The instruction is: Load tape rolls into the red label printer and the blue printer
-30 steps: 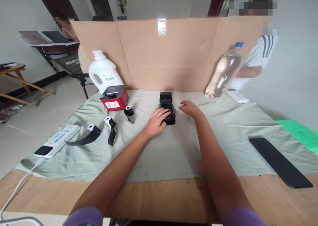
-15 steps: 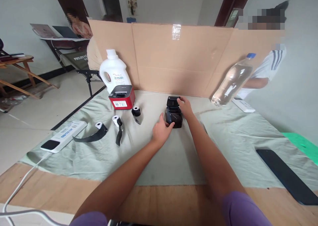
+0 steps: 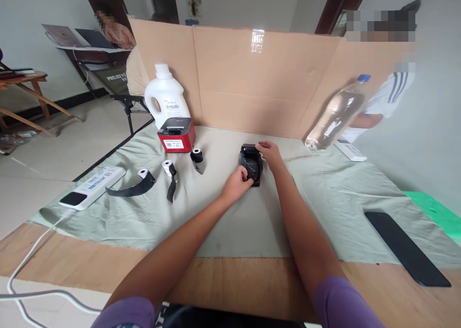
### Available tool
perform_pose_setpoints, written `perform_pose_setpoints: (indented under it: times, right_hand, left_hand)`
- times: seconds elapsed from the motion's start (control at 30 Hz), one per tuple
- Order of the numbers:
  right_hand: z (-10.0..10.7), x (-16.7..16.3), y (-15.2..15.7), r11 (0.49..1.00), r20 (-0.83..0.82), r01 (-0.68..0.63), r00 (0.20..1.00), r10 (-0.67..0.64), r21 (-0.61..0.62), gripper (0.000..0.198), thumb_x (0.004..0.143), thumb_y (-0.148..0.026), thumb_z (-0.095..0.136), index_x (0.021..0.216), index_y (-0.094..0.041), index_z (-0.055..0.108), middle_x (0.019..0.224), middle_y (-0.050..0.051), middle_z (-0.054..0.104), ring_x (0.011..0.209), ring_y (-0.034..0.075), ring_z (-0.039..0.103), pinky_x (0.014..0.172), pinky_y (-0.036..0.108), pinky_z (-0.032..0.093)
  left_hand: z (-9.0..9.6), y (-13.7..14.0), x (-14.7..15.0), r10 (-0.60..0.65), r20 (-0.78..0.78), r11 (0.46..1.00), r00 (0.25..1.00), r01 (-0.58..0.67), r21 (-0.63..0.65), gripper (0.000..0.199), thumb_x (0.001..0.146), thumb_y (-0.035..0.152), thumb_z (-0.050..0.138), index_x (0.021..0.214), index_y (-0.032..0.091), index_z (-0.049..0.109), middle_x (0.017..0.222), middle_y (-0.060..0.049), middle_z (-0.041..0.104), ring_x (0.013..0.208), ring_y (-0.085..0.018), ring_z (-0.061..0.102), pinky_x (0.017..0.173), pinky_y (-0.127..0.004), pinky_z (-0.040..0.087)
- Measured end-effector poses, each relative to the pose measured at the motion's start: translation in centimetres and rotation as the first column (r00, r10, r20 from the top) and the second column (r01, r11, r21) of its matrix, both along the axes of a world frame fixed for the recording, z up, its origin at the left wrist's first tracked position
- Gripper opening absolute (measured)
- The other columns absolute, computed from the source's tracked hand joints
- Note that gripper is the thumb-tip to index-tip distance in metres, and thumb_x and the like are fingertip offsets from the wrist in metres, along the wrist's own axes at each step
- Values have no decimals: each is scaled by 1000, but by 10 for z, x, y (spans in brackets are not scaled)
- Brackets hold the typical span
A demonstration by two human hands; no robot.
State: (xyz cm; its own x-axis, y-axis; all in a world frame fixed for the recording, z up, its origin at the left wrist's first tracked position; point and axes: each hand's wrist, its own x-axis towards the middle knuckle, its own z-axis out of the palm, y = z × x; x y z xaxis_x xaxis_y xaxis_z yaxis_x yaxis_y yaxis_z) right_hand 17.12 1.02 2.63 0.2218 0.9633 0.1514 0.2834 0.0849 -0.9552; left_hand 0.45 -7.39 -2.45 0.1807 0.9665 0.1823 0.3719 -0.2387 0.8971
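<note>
A small black portable receipt printer (image 3: pixel 254 167) lies on the cloth with its lid (image 3: pixel 248 149) raised at the far end. My left hand (image 3: pixel 236 183) grips its near left side, fingers curled and thumb at the front edge. At the far right corner, my right hand (image 3: pixel 271 155) holds the lid by its edge, fingertips on top. The inside of the printer is dark, and I cannot make out what lies in it. To the left stand three small paper rolls with dark loose tails: one (image 3: pixel 196 156), another (image 3: pixel 168 168) and a third (image 3: pixel 143 175).
A red and black printer (image 3: pixel 176 138) stands before a white detergent jug (image 3: pixel 167 95). At left lies a white power strip (image 3: pixel 93 186). A tilted water bottle (image 3: pixel 336 114) and a cardboard screen (image 3: pixel 259 83) are behind. A phone (image 3: pixel 406 249) lies right. Other people sit beyond.
The printer's lid has swung down from nearly upright to a lower angle under my right hand. My left fingers have curled in over the printer's near left side.
</note>
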Motion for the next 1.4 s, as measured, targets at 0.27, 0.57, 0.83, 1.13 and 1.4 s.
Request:
perform_pose_setpoints:
  times: [0.27,0.57,0.83,1.13,1.4]
  right_hand:
    - [11,1,-13,922,26,-34,999,48,-386,62,73,-22,72,134,-17,58,104,9,70,83,19,61,70,29,48]
    - [13,-1,-5,872,156,22,986,63,-490,66,78,-21,71,142,-18,54,123,14,66,103,26,61,76,31,47]
    - [9,-1,-12,876,110,-3,992,64,-483,63,81,-28,65,142,-24,52,127,11,66,109,26,60,79,32,45]
    - [5,-1,-20,902,25,-39,998,55,-429,66,77,-34,66,141,-24,53,128,7,66,111,25,59,80,31,43]
    - [2,4,-10,879,-22,-80,997,79,-470,65,74,-31,67,138,-23,55,125,8,67,106,26,60,74,30,42]
  left_hand:
    - [-1,-1,0,-84,-22,996,996,84,8,20,74,20,58,63,20,40,58,7,43,57,-11,38,55,-25,26]
    - [4,-5,0,-91,-45,996,995,90,-23,23,76,22,58,63,20,39,58,7,44,57,-11,39,56,-24,27]
    - [22,19,-9,170,7,984,986,-170,45,17,87,31,57,76,21,52,73,3,56,71,-14,51,67,-24,37]
    - [49,90,-14,-25,75,912,997,54,-406,54,83,37,70,131,16,60,58,3,53,49,-12,47,47,-23,28]
    - [48,92,-26,-108,137,844,985,164,-511,74,83,35,69,150,23,43,63,4,51,48,-9,46,43,-20,15]
